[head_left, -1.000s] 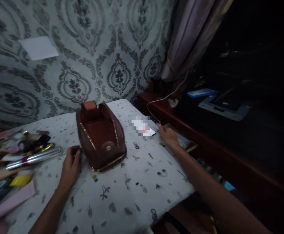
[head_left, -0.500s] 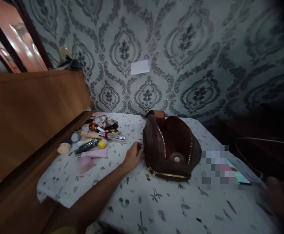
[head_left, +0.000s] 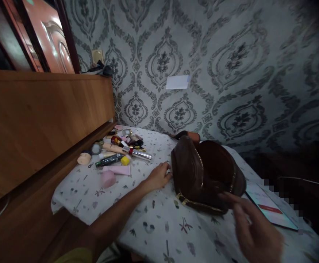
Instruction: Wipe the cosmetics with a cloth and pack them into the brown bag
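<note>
Whereas half a second ago the right hand (head_left: 258, 226) was beyond the phone (head_left: 270, 206) at the right edge of the table, it is now at the front of the brown bag (head_left: 187, 168). Both hands are therefore at the bag, one per side, and the handling centres on it (the right hand is motion-blurred). The left hand (head_left: 158, 177) remains at the bag's left side.

Position of bag: upright on the patterned cloth (head_left: 154, 233), between the hands, mouth unzipped and facing up. The cosmetics (head_left: 118, 170) lie to the left of the left hand, well apart from the bag; the phone lies just beside the bag on the right.

Grip, right: fingertips meet the front right rim in view; whether they pinch it cannot be determined. Grip, left: fingers loosely bent, tips against or just beside the bag's wall; a hold cannot be confirmed.
</note>
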### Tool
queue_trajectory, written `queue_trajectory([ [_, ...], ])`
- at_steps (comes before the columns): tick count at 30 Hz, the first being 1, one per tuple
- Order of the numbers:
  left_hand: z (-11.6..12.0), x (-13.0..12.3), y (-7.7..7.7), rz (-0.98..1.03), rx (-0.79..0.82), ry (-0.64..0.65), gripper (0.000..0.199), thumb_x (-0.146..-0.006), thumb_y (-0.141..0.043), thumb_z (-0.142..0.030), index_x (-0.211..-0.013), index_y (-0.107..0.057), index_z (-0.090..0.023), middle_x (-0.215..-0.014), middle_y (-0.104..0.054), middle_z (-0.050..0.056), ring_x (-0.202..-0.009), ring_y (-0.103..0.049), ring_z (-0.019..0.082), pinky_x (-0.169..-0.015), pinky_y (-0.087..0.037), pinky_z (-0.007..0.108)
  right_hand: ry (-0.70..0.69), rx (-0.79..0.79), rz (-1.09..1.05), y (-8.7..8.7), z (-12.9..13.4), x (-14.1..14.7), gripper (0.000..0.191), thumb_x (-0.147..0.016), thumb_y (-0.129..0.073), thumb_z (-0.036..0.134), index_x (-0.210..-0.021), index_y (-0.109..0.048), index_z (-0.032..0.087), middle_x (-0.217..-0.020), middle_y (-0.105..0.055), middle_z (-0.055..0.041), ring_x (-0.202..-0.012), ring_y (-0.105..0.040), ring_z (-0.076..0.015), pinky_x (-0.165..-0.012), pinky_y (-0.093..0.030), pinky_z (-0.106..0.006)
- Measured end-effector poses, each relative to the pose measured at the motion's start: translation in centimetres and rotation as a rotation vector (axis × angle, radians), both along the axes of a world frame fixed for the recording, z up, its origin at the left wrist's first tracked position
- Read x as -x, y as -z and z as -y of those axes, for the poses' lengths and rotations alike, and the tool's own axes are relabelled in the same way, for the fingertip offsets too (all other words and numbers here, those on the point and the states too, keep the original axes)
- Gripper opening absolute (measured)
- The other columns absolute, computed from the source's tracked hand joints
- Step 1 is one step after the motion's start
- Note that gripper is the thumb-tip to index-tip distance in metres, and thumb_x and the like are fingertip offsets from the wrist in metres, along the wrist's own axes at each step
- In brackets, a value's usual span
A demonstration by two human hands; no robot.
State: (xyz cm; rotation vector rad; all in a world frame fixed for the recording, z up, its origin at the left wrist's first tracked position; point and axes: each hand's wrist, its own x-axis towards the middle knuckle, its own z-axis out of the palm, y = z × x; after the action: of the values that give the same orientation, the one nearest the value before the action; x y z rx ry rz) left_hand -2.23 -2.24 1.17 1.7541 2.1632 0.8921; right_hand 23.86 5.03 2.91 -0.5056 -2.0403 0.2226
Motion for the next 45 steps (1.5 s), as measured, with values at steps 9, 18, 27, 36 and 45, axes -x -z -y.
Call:
queue_trajectory([
  [9,3.9,7.1,-2.7,-0.425,0.140,-0.185,0.035,-0.092,-0.050,-0.019,-0.127,-0.051,-0.014,-0.133,-0.054,0.019,-0.127,-0.047,0.033,-0.105,-0.038,0.051,-0.383,0.322,0.088,1.3,4.9,10.6,0.030,-0.101,-0.044,0.038,-0.110,-0.066,0.019,-0.096,-0.075,-0.0099,-0.086,-0.072,-0.0203,-0.074,-0.058,-0.030],
  [18,4.0,12.4,-1.0,-0.707,0.211,-0.278,0.035,-0.094,-0.059,-0.025,-0.127,-0.057,-0.018,-0.126,-0.060,0.010,-0.120,-0.054,0.030,-0.103,-0.040,0.056,-0.352,0.695,0.096,4.6,5.2,16.0,0.058,-0.094,-0.038,0.065,-0.108,-0.068,0.017,-0.089,-0.074,-0.0106,-0.073,-0.068,-0.0211,-0.067,-0.054,-0.032],
  [27,3.0,10.9,-3.2,-0.736,0.106,-0.201,0.031,-0.096,-0.048,-0.019,-0.126,-0.052,-0.014,-0.120,-0.060,0.015,-0.116,-0.053,0.030,-0.095,-0.043,0.046,-0.315,0.831,0.013,6.1,4.2,16.2,0.065,-0.087,-0.043,0.072,-0.104,-0.068,0.015,-0.080,-0.071,-0.0097,-0.064,-0.062,-0.0193,-0.060,-0.052,-0.031],
  [36,1.6,7.8,-1.6,-0.598,0.211,-0.267,0.036,-0.096,-0.058,-0.037,-0.125,-0.057,-0.016,-0.117,-0.065,0.009,-0.101,-0.065,0.023,-0.083,-0.056,0.042,-0.315,0.844,0.020,6.4,4.1,16.4,0.067,-0.085,-0.044,0.073,-0.104,-0.068,0.014,-0.078,-0.071,-0.0096,-0.060,-0.060,-0.0182,-0.057,-0.050,-0.031],
  [45,8.1,7.5,-5.1,-0.577,0.223,-0.201,0.038,-0.095,-0.057,-0.038,-0.128,-0.055,-0.019,-0.126,-0.063,0.013,-0.117,-0.059,0.032,-0.091,-0.051,0.046,-0.302,0.815,0.103,5.7,4.4,16.1,0.062,-0.092,-0.037,0.068,-0.110,-0.066,0.017,-0.080,-0.072,-0.0079,-0.063,-0.061,-0.0188,-0.063,-0.051,-0.032],
])
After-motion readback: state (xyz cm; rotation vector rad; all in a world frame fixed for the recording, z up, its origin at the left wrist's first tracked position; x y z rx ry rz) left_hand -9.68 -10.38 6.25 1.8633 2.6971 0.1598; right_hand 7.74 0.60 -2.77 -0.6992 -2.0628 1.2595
